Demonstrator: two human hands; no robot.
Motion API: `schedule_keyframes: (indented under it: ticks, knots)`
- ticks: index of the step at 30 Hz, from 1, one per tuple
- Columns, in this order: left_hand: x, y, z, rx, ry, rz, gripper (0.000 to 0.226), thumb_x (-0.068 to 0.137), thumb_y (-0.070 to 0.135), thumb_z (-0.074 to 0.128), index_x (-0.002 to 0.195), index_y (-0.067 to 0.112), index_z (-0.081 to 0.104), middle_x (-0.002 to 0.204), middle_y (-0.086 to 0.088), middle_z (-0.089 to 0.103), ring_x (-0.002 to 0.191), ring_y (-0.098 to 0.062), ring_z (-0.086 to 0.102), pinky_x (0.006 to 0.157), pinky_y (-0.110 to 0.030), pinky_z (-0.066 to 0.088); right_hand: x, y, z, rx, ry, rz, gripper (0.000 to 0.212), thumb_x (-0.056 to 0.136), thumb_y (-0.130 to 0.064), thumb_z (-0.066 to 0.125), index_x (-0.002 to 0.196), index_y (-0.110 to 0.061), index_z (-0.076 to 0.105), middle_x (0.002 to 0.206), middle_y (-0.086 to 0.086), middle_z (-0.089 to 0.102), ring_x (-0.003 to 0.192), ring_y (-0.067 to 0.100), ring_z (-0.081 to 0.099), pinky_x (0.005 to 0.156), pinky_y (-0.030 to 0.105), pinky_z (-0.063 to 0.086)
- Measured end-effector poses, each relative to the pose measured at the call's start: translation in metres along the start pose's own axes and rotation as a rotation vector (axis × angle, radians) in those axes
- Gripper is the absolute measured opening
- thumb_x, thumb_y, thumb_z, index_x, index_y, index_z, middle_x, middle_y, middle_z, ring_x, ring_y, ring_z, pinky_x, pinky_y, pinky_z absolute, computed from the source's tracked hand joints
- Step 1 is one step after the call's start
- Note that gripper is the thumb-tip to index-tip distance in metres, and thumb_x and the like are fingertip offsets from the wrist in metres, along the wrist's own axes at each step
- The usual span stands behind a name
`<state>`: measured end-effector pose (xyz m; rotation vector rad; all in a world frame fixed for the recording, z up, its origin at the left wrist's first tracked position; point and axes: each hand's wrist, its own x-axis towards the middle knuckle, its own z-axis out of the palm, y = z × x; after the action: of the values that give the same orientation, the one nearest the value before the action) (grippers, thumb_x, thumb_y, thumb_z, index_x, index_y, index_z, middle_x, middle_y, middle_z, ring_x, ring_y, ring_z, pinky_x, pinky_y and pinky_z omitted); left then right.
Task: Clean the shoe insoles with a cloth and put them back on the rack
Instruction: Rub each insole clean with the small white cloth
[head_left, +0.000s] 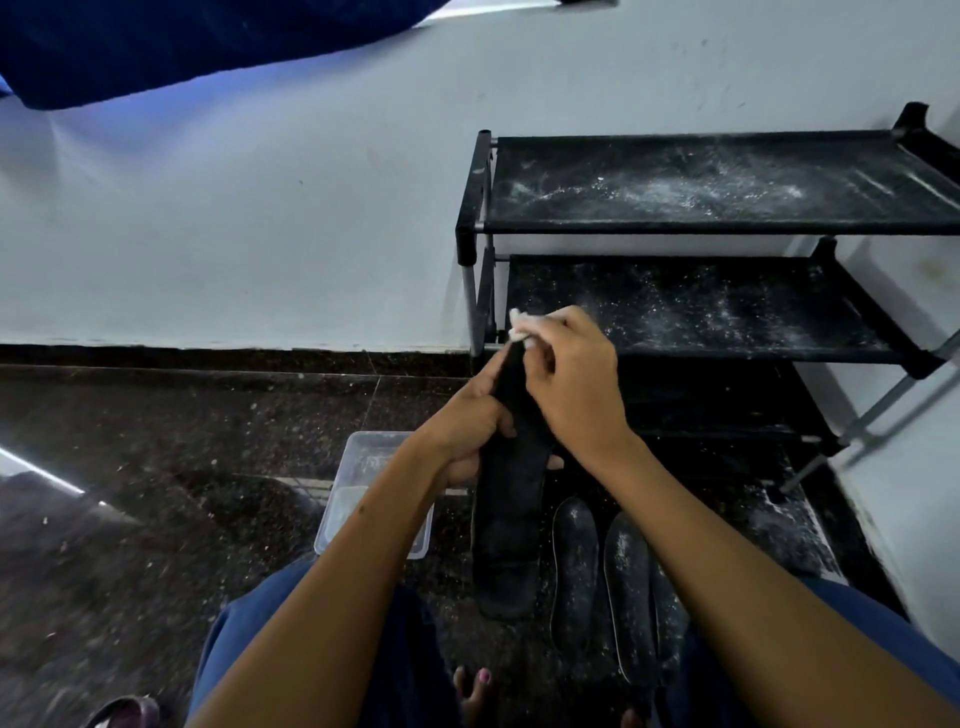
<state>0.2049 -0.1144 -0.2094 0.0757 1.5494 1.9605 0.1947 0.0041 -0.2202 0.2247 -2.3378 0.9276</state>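
Head view, bottom centre: 2 dusty insoles (602, 577) lie flat on the dark floor (156, 457) between the knees, still speckled white, not yet wiped. Just left of them hangs the held insole (506, 530), black, upright, lower end near the floor. Left hand (462, 431) grips it at mid-length, fingers curled round the edge. Right hand (571, 379) pinches a white cloth (522, 327) against the insole's top end, mid-frame. Insole looks light, thin and floppy, probably bends if held only at 1 end; best gripped mid-length while wiping. Clear plastic tub (363, 467) sits on the floor at centre left, partly behind the left forearm. Further back, right half of frame, black shoe rack (472, 228) against the wall, 2 shelves powdered white, nothing blocking it.
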Motion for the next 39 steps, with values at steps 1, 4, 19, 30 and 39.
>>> schedule_keyframes:
  ticks: [1, 4, 19, 30, 39]
  knots:
    - [0.001, 0.001, -0.001, 0.002, 0.033, 0.015, 0.092, 0.069, -0.028, 0.021, 0.136, 0.031, 0.046, 0.103, -0.015, 0.066, 0.086, -0.033, 0.068, 0.071, -0.049, 0.058, -0.002, -0.002, 0.001, 0.023, -0.033, -0.051, 0.024, 0.085, -0.001, 0.056, 0.103, -0.006, 0.071, 0.092, 0.007, 0.06, 0.085, 0.018, 0.058, 0.08, 0.023, 0.047]
    - [0.002, 0.003, 0.0, -0.023, 0.06, 0.044, 0.09, 0.069, -0.029, 0.021, 0.13, 0.029, 0.051, 0.102, -0.018, 0.065, 0.084, -0.03, 0.068, 0.067, -0.046, 0.059, 0.0, -0.002, -0.003, 0.052, -0.025, -0.094, 0.023, 0.083, -0.001, 0.057, 0.101, -0.006, 0.072, 0.089, 0.007, 0.06, 0.081, 0.016, 0.057, 0.078, 0.021, 0.046]
    - [0.006, 0.005, -0.009, -0.333, 0.142, 0.105, 0.047, 0.081, -0.005, 0.028, 0.109, 0.013, 0.06, 0.084, -0.012, 0.067, 0.068, -0.021, 0.068, 0.061, -0.029, 0.057, -0.007, -0.002, 0.0, 0.158, -0.136, -0.044, 0.023, 0.077, 0.001, 0.063, 0.095, -0.008, 0.074, 0.087, 0.005, 0.068, 0.077, 0.012, 0.063, 0.075, 0.015, 0.047]
    - [0.008, 0.001, -0.013, -0.315, 0.271, 0.001, 0.048, 0.098, 0.04, 0.04, 0.086, 0.003, 0.067, 0.073, -0.012, 0.071, 0.064, -0.019, 0.07, 0.061, -0.027, 0.058, -0.016, -0.005, 0.002, 0.219, -0.179, -0.052, 0.017, 0.075, -0.008, 0.065, 0.089, -0.009, 0.075, 0.078, 0.005, 0.069, 0.067, 0.016, 0.063, 0.066, 0.032, 0.05]
    - [0.01, 0.003, -0.011, -0.298, 0.306, 0.011, 0.048, 0.099, 0.041, 0.04, 0.078, 0.009, 0.069, 0.072, -0.009, 0.072, 0.064, -0.016, 0.069, 0.065, -0.028, 0.056, -0.013, -0.003, 0.003, 0.143, -0.1, -0.006, 0.014, 0.075, -0.005, 0.065, 0.086, -0.009, 0.074, 0.075, 0.005, 0.067, 0.064, 0.016, 0.061, 0.064, 0.032, 0.05]
